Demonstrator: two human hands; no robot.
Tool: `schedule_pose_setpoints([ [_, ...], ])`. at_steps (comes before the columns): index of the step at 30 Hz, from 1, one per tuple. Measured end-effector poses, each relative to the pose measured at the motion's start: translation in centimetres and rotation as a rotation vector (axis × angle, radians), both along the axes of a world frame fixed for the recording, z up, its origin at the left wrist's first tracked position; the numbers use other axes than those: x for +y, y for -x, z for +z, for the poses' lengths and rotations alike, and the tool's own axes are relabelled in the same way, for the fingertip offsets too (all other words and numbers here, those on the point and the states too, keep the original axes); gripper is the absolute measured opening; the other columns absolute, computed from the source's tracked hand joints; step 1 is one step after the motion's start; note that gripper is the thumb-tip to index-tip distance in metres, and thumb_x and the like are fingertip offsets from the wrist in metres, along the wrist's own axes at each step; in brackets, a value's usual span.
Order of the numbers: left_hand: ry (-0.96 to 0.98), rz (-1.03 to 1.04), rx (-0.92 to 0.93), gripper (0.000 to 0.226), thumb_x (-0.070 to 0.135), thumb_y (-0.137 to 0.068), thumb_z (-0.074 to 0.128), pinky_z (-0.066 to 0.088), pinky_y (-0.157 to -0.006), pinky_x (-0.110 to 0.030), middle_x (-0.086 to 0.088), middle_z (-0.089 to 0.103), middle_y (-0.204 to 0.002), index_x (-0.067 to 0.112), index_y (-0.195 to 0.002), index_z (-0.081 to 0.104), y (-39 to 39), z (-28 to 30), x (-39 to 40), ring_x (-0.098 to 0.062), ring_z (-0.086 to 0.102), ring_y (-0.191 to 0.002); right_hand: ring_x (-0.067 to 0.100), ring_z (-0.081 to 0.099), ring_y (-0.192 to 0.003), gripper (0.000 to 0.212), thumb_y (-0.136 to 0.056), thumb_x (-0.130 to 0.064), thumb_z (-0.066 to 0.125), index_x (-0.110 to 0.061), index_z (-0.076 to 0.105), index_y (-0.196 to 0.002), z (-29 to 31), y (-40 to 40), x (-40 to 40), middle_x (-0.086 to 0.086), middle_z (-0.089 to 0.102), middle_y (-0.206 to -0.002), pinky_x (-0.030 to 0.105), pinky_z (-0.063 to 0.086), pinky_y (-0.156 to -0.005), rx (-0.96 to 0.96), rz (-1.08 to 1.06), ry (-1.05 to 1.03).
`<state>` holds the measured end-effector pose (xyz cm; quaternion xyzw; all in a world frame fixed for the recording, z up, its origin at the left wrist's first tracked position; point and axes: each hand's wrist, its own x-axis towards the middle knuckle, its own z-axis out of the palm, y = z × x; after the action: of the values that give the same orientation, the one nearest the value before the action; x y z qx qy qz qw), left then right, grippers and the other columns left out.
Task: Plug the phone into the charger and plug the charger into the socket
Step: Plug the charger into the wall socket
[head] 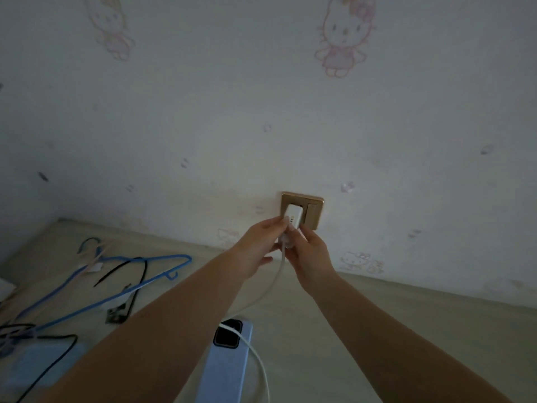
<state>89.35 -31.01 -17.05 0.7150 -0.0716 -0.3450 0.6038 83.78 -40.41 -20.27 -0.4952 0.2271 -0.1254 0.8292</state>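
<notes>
Pinching the white charger (pixel 293 217) at the gold socket (pixel 313 210), frame centre, left hand (pixel 258 242) fingers steady it. Right hand (pixel 309 253) fingers clamp the cable (pixel 279 274) plug, likely seating it; phone (pixel 229 356) lies below.

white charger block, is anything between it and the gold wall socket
Nothing visible does. The white charger block is already up against the gold square wall socket, with the left hand and right hand pinching it from either side. Its white cable hangs down, away from the socket, toward the light blue phone.
</notes>
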Motion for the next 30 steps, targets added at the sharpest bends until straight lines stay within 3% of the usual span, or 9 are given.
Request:
schedule_pose_setpoints([
  [2, 0.033, 0.036, 0.023, 0.037, 0.045, -0.086, 0.052, 0.043, -0.096, -0.041, 0.003, 0.067, -0.118, 0.033, -0.120, 0.059, 0.1, -0.3, -0.6, -0.018, 0.060, -0.112, 0.018, 0.067, -0.094, 0.037, -0.089, -0.021, 0.058, -0.007, 0.058, -0.123, 0.0, 0.1, -0.2, 0.007, 0.071, -0.099, 0.020, 0.057, -0.074, -0.004, 0.010, 0.026],
  [6, 0.096, 0.102, 0.061, 0.032, 0.037, -0.089, 0.052, 0.048, -0.078, -0.032, -0.002, 0.068, -0.113, 0.030, -0.118, 0.062, 0.4, -0.3, -1.1, -0.022, 0.063, -0.106, 0.026, 0.066, -0.103, 0.040, -0.090, -0.021, 0.058, -0.006, 0.056, -0.127, -0.1, 0.1, -0.6, 0.017, 0.069, -0.111, 0.030, 0.055, -0.087, 0.014, 0.026, 0.082],
  [9, 0.095, 0.147, 0.061, 0.031, 0.037, -0.089, 0.052, 0.048, -0.074, -0.031, -0.001, 0.070, -0.107, 0.028, -0.117, 0.063, 0.6, -0.2, -1.4, -0.021, 0.064, -0.103, 0.025, 0.068, -0.097, 0.038, -0.089, -0.023, 0.058, -0.006, 0.058, -0.123, -0.1, 0.0, -0.7, 0.015, 0.071, -0.103, 0.031, 0.055, -0.084, 0.021, 0.033, 0.097],
  [18, 0.065, 0.226, 0.055, 0.022, 0.037, -0.089, 0.051, 0.050, -0.084, -0.037, 0.004, 0.069, -0.092, 0.029, -0.105, 0.064, 1.0, 0.4, -2.3, -0.020, 0.064, -0.098, 0.024, 0.068, -0.100, 0.033, -0.089, -0.026, 0.058, -0.010, 0.064, -0.117, 0.2, 0.0, -1.2, 0.014, 0.072, -0.106, 0.030, 0.056, -0.081, 0.055, 0.039, 0.124],
  [24, 0.088, 0.288, 0.100, 0.023, 0.035, -0.090, 0.051, 0.052, -0.080, -0.035, -0.002, 0.068, -0.106, 0.027, -0.106, 0.064, 1.5, 0.8, -3.4, -0.020, 0.063, -0.097, 0.022, 0.070, -0.096, 0.036, -0.089, -0.030, 0.058, -0.011, 0.063, -0.119, 0.1, -0.2, -2.1, 0.011, 0.073, -0.103, 0.027, 0.057, -0.077, 0.066, 0.019, 0.154],
  [30, 0.080, 0.288, 0.099, 0.026, 0.033, -0.090, 0.051, 0.050, -0.086, -0.038, -0.001, 0.068, -0.104, 0.026, -0.112, 0.063, 0.7, 0.7, -3.4, -0.021, 0.063, -0.099, 0.018, 0.071, -0.088, 0.047, -0.086, -0.031, 0.063, -0.010, 0.056, -0.127, -0.4, -1.0, -1.8, 0.012, 0.074, -0.100, 0.026, 0.057, -0.071, 0.074, -0.012, 0.144],
])
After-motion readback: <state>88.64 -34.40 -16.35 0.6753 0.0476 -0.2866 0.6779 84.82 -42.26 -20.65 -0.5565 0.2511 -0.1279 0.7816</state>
